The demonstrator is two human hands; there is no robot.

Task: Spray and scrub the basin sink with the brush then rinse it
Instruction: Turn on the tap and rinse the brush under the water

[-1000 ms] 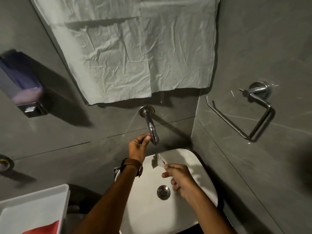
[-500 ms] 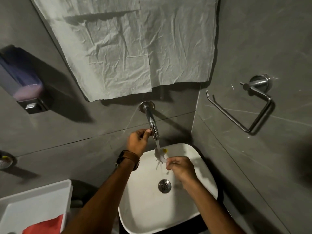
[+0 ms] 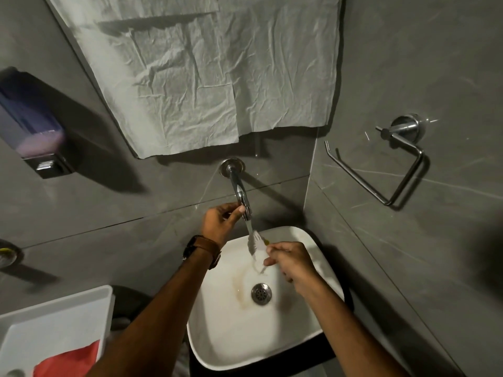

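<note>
A white square basin sink point(image 3: 313, 331) sits below a chrome wall tap point(image 3: 239, 190). Water runs from the tap's spout into the basin, where brownish water pools around the metal drain point(image 3: 261, 293). My left hand point(image 3: 221, 223), with a brown-strapped watch on the wrist, grips the tap's end near the spout. My right hand point(image 3: 291, 259) holds a small brush point(image 3: 258, 242) with a yellow tip under the stream; its head is blurred by the water.
A soap dispenser point(image 3: 32, 123) hangs on the left wall. A crumpled paper sheet point(image 3: 206, 72) covers the wall above the tap. A chrome paper holder point(image 3: 392, 164) is mounted on the right wall. A white tray point(image 3: 54, 322) with a red cloth point(image 3: 70, 361) stands bottom left.
Water started running from the tap. My right hand rose with the brush into the stream, and brownish water now spreads around the drain. My left hand stayed on the tap.
</note>
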